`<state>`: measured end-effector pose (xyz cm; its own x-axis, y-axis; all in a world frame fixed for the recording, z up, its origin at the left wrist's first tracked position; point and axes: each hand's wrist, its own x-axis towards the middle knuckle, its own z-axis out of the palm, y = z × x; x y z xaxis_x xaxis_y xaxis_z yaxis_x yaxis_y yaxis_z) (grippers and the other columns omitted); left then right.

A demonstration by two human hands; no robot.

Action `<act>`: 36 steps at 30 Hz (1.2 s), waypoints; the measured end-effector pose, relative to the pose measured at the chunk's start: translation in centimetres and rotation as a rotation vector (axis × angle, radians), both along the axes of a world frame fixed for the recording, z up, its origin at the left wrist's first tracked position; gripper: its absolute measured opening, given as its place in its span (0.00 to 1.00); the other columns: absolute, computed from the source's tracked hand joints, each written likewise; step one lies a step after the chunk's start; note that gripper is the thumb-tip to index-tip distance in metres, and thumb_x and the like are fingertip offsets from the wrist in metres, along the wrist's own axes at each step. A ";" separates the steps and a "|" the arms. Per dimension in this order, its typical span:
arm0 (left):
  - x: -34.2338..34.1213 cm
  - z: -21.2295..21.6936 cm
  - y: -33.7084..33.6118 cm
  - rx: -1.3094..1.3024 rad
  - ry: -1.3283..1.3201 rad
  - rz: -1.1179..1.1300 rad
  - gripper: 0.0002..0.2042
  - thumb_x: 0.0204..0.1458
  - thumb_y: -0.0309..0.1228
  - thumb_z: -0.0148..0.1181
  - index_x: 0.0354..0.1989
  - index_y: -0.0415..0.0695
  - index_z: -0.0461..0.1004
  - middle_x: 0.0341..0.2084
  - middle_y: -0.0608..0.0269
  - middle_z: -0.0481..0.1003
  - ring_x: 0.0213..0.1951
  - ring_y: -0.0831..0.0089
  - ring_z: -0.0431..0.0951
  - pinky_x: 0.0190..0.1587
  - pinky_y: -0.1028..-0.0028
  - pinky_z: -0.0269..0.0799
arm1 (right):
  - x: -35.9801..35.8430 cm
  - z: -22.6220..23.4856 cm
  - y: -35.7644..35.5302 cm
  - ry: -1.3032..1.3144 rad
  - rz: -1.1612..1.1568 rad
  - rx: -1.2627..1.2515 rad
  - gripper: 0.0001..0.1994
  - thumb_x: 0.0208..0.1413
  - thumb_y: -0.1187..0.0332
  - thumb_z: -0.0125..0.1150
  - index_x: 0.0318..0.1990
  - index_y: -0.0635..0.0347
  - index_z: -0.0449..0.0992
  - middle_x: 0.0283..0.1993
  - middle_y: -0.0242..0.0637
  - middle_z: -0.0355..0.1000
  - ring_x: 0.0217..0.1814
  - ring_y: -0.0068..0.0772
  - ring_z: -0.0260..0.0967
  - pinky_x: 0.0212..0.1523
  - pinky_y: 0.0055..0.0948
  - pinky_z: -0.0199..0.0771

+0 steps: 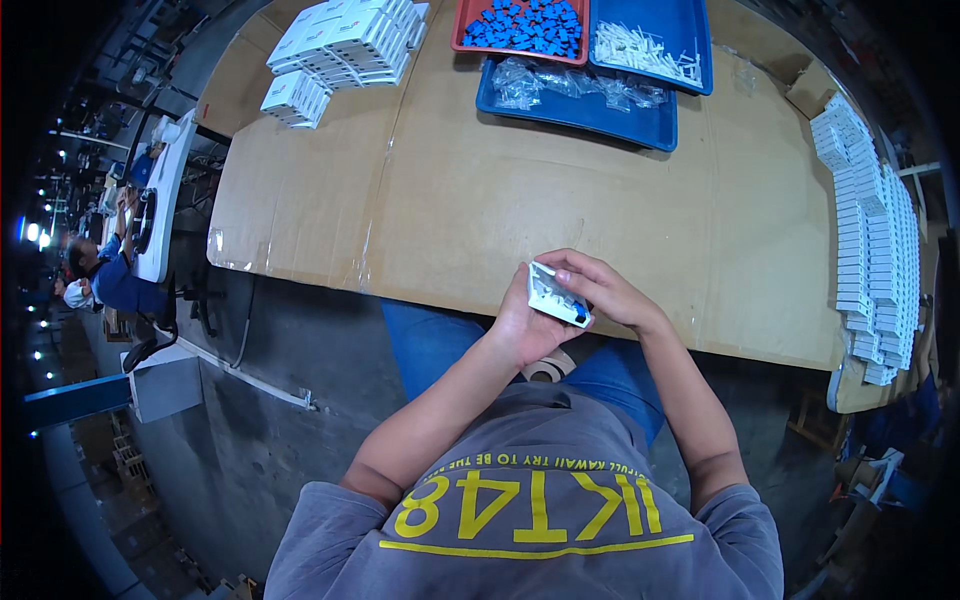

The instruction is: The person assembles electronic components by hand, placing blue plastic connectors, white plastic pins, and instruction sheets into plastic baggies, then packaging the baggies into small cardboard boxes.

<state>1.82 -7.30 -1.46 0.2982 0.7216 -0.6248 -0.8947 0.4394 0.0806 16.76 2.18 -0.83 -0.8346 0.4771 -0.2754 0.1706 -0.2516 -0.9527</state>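
A small white open plastic case [548, 294] lies tilted in my left hand [524, 325], just above the near edge of the table. My left fingers wrap round its side and underside. White parts show inside it, with a blue piece [581, 313] at its lower right corner. My right hand [606, 289] reaches over from the right, its fingers bent onto the case's upper right edge. Whether those fingertips pinch a small part as well is hidden.
A cardboard-covered table [470, 200] spreads before me. Farther off stand a red tray [456, 42] of blue pieces, a blue tray [708, 60] of white sticks and another blue tray [580, 128] with clear parts. White cases are stacked far left [350, 40] and right [875, 240].
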 end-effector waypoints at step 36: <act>0.4 3.9 -0.7 0.139 0.290 0.054 0.28 0.71 0.57 0.33 0.64 0.49 0.67 0.52 0.59 0.77 0.54 0.64 0.79 0.56 0.60 0.77 | 1.1 4.6 -3.2 0.001 -0.045 0.808 0.37 0.62 0.48 0.62 0.73 0.58 0.64 0.76 0.49 0.58 0.79 0.57 0.53 0.77 0.47 0.54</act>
<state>2.25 -7.97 2.48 0.0814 0.8159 -0.5724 -0.8473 0.3590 0.3913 17.82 -1.02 3.72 -0.8099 0.5615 0.1696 0.1755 0.5078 -0.8434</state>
